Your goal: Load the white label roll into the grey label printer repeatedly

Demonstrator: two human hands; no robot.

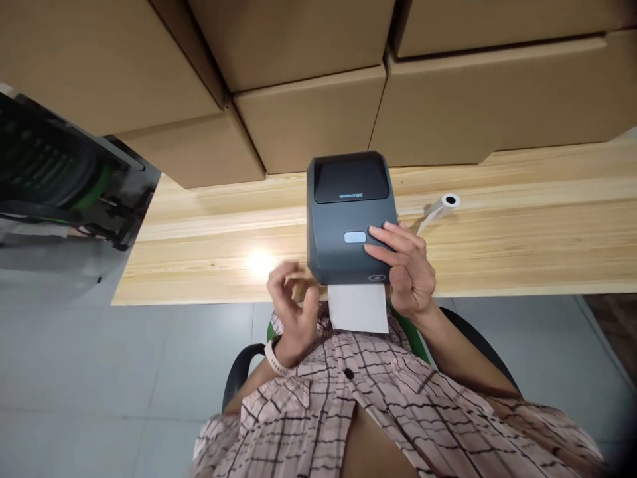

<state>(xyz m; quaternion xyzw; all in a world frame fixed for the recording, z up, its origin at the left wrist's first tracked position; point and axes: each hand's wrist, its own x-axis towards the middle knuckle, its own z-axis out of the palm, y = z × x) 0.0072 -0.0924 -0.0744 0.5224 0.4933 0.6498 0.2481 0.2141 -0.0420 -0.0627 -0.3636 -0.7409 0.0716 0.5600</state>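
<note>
A dark grey-blue label printer (328, 255) stands at the table's near edge, with a pale oblong button on top. From its front slot a blank white label (357, 309) hangs over the edge toward my shirt. My right hand (411, 269) lies on the printer's right front, its fingers stretched over the top near the button and its thumb bent at the front corner. Just off the printer's left front corner is my left hand (293, 302), with fingers curved, thumb apart and nothing visible in it. A pale band circles my left wrist.
A small white paper roll (442, 204) with a loose end lies on the wooden table (522, 232) right of the printer. Large cardboard boxes (313, 119) are stacked along the back. A green and black chair (54, 159) is at the far left, and I sit in another.
</note>
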